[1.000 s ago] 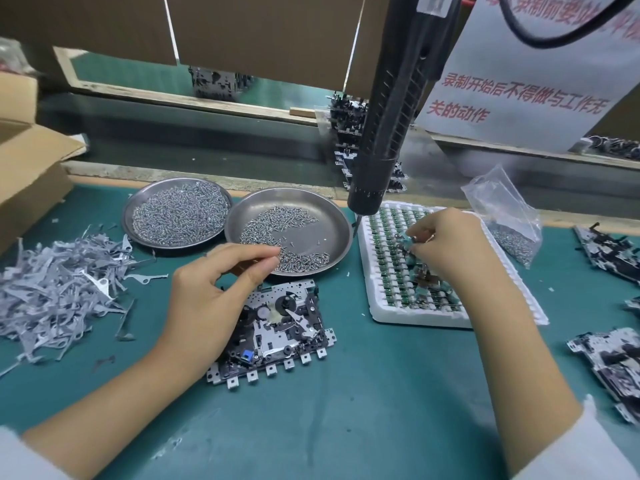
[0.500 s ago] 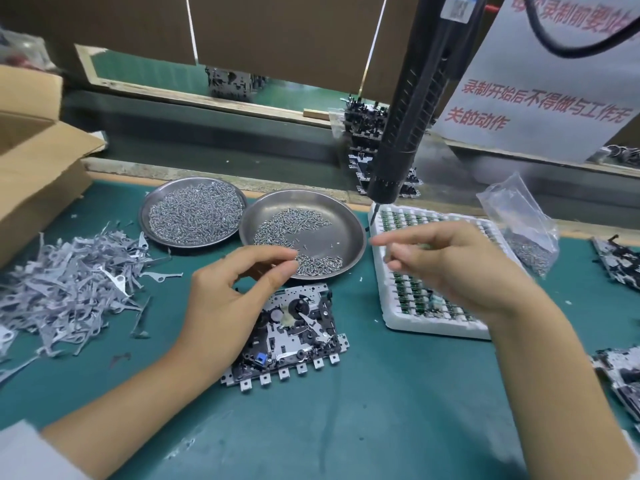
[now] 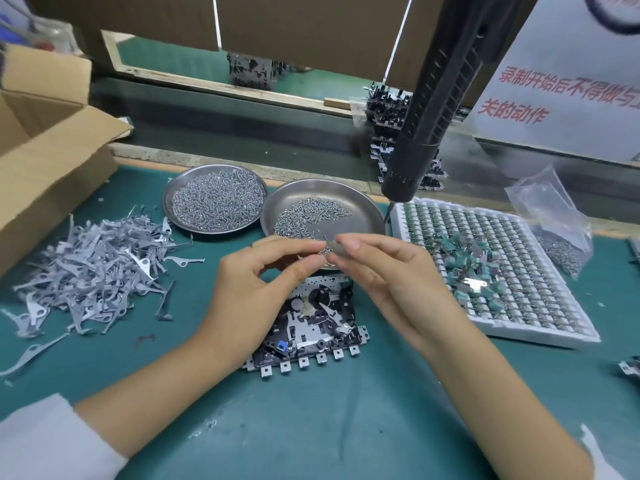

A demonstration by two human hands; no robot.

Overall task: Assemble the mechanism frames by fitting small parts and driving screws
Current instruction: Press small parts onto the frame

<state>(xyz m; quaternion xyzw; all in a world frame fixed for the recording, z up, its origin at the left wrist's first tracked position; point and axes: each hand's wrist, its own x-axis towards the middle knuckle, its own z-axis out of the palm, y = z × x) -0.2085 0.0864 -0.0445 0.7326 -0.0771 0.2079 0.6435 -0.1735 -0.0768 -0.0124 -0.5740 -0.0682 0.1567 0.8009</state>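
Bare-skinned right hand (image 3: 391, 282) has left the white parts tray (image 3: 512, 327) at the desk's right edge and met the left hand (image 3: 256, 292) above the mechanism frame (image 3: 311, 327) at desk centre. Both pinch together on something tiny, unidentifiable; likely a part handed over for fitting.

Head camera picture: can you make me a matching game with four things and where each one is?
Things:
1. cardboard box
2. mechanism frame
3. clear plastic bag
4. hanging electric screwdriver

Places:
A. under both hands
B. far left edge of the table
C. above the white tray's corner
D. right of the white tray

Pairs: 1-B, 2-A, 3-D, 4-C
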